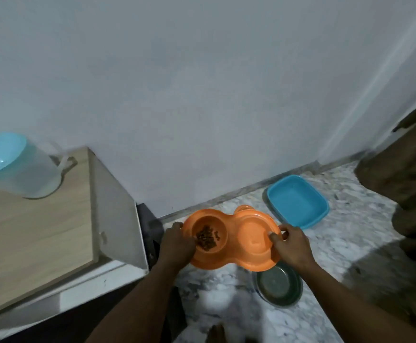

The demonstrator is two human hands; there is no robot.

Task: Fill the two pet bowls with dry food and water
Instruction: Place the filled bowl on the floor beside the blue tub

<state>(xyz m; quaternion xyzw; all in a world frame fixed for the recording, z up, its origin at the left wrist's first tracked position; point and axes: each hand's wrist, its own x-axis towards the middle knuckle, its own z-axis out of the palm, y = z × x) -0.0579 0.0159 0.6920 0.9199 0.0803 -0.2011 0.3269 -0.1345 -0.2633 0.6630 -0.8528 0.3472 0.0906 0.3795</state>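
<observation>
A: You hold the orange double bowl (234,261): wooden cabinet (36,233) to its left, lidded jug (21,169) farther left, blue tray (297,201) behind it, steel bowl (280,287) partly beneath.

B: Your left hand (177,243) and right hand (292,246) each grip one end, probably keeping it level so the kibble (205,237) in its left well won't spill.

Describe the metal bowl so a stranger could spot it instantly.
Start at the marbled floor below the white wall. Near the person's right hand, partly hidden by the orange double feeder, sits a round metal bowl. It is the only grey dish; the blue tub is rectangular.
</observation>
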